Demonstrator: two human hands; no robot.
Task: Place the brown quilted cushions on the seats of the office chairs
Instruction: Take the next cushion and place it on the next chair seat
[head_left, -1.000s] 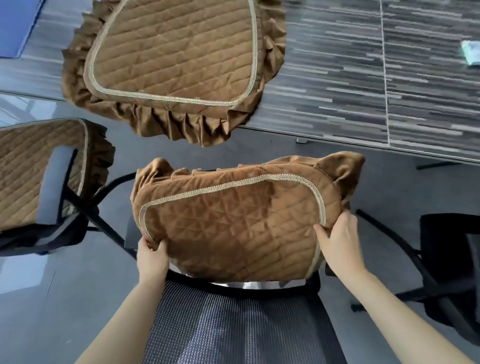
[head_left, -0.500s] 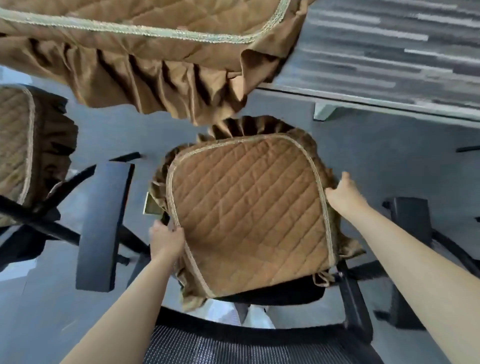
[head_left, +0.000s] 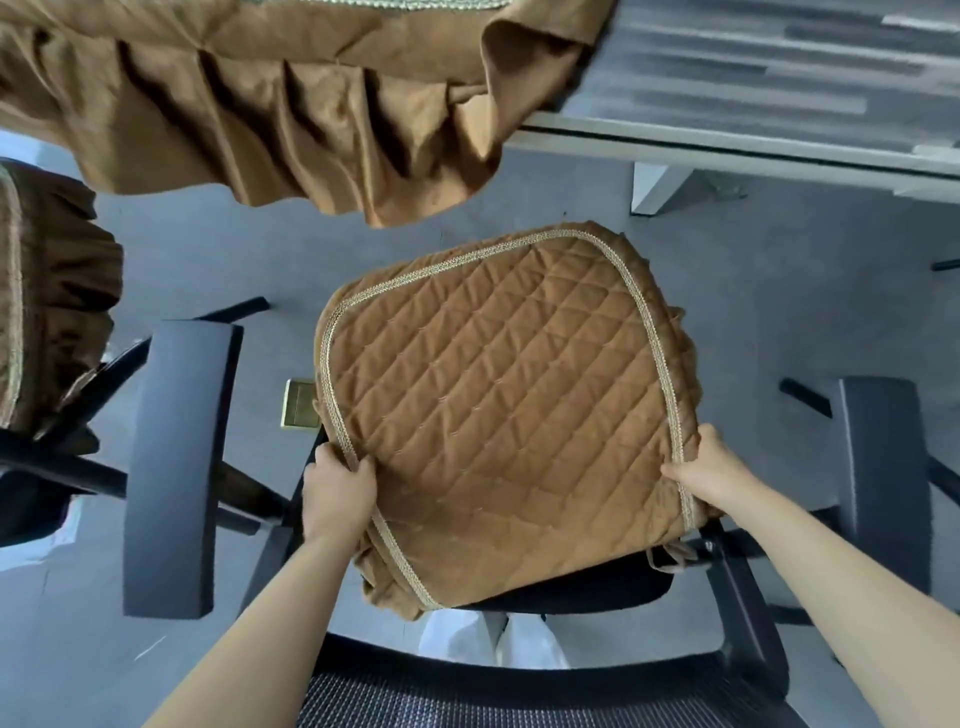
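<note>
A brown quilted cushion (head_left: 493, 405) with gold braid trim lies over the black seat (head_left: 571, 592) of the office chair below me. My left hand (head_left: 337, 483) grips its left edge near the braid. My right hand (head_left: 706, 467) grips its right edge. The cushion's near left corner hangs over the seat's front. The chair's mesh backrest (head_left: 467, 696) is at the bottom of the view, with black armrests (head_left: 176, 467) on either side.
Another brown cushion (head_left: 291, 104) lies on the table's edge (head_left: 727, 145) above, its frill hanging down. At the left, a second chair carries a brown cushion (head_left: 47, 291). A brass floor box (head_left: 300, 410) sits in the grey floor.
I have leaned further over the chair. The cushion has settled flatter on the seat, and both hands have slid toward me along its side edges.
</note>
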